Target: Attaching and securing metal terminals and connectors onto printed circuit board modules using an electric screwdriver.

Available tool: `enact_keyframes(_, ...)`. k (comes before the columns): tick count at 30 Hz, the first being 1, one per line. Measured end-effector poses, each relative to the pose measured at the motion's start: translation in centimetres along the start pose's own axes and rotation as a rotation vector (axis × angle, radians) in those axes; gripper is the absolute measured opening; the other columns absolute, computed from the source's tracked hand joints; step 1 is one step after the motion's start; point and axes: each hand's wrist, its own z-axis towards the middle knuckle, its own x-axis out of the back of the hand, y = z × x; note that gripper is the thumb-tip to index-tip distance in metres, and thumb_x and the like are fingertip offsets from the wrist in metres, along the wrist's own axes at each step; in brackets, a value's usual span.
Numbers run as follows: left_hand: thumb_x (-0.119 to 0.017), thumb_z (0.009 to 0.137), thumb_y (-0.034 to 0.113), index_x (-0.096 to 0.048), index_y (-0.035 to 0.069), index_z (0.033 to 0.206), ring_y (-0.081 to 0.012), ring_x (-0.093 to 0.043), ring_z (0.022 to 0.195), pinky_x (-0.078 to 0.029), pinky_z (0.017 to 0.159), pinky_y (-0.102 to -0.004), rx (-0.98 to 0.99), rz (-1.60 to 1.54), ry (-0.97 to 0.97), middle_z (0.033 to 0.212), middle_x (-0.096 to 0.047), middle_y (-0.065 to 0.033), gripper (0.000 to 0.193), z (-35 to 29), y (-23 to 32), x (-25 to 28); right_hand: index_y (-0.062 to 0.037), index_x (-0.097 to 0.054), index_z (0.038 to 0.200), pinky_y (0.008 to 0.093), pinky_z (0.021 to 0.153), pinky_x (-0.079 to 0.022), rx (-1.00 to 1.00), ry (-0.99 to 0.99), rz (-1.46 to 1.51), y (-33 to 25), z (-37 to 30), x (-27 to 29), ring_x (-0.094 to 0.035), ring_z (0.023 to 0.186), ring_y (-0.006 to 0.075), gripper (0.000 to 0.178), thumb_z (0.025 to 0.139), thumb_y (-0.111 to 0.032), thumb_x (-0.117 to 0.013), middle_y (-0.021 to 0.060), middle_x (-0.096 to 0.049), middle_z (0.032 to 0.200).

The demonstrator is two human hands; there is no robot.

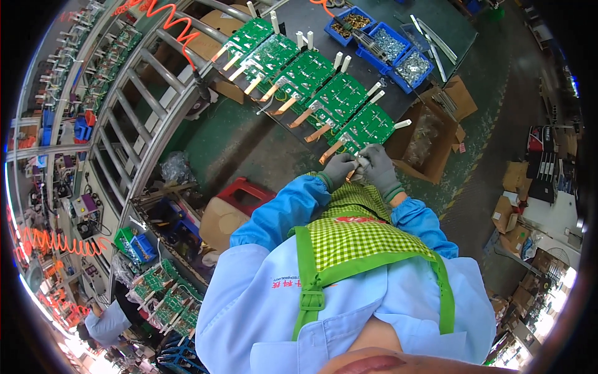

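My left hand (338,170) and my right hand (377,169), both in grey gloves, meet at the near edge of the closest green circuit board (369,128). Their fingers are closed and pressed together there. A short copper strip (351,176) sticks out below the fingertips, between the hands. What the fingertips grip is too small and partly hidden. Several similar boards, including one green circuit board (341,98) beside the closest, lie in a slanting row on the dark table. Copper strips (317,133) project from their near sides, and white posts (403,124) from their far sides.
Blue bins (412,67) of small metal parts stand on the dark table (430,15) beyond the boards. An open cardboard box (427,140) is right of my hands. A metal roller rack (140,103) and a red-and-beige container (233,209) are to the left. An orange coiled hose (177,25) hangs there.
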Motion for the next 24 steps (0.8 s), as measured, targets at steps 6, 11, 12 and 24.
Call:
enact_keyframes(6,-0.055,0.085,0.013,-0.056,-0.006,0.097,-0.0183,-0.059,0.085,-0.048,0.075,-0.0296,-0.122,0.420,0.042,0.090,-0.059,-0.0112,0.022,0.1,0.2,0.2,-0.0044,-0.053,0.081,0.0391,0.067,-0.046,-0.142,0.002,0.011,-2.1,0.4,1.3,-0.055,0.081,0.0309,0.024,0.076,-0.025,-0.066,0.0128,-0.050,0.092)
enact_keyframes(11,-0.054,0.084,0.016,-0.059,-0.003,0.092,-0.0135,-0.054,0.072,-0.042,0.061,-0.0281,-0.060,0.060,0.025,0.080,-0.058,-0.0065,0.022,0.3,-0.3,-0.1,-0.0047,-0.056,0.084,0.0379,0.072,-0.048,-0.101,-0.015,-0.045,0.0,-0.1,0.0,-0.058,0.086,0.0288,0.028,0.075,-0.029,-0.067,0.0109,-0.055,0.102)
enact_keyframes(12,-0.056,0.083,0.017,-0.059,-0.004,0.091,-0.0156,-0.055,0.074,-0.045,0.062,-0.0299,-0.121,0.327,0.029,0.081,-0.059,-0.0088,0.022,0.4,0.0,0.3,-0.0047,-0.056,0.084,0.0379,0.072,-0.048,-0.086,-0.008,-0.056,-0.1,-0.5,0.3,-0.058,0.086,0.0288,0.028,0.075,-0.029,-0.067,0.0109,-0.055,0.102)
enact_keyframes(24,-0.054,0.087,0.022,-0.053,-0.003,0.110,-0.0218,-0.057,0.097,-0.048,0.082,-0.0324,0.105,0.431,-0.053,0.105,-0.058,-0.0138,0.034,-1.5,3.4,1.5,-0.0031,-0.056,0.072,0.0352,0.066,-0.049,0.215,0.117,-0.086,1.5,-1.6,1.1,-0.058,0.084,0.0261,0.026,0.077,-0.026,-0.065,0.0091,-0.058,0.097)
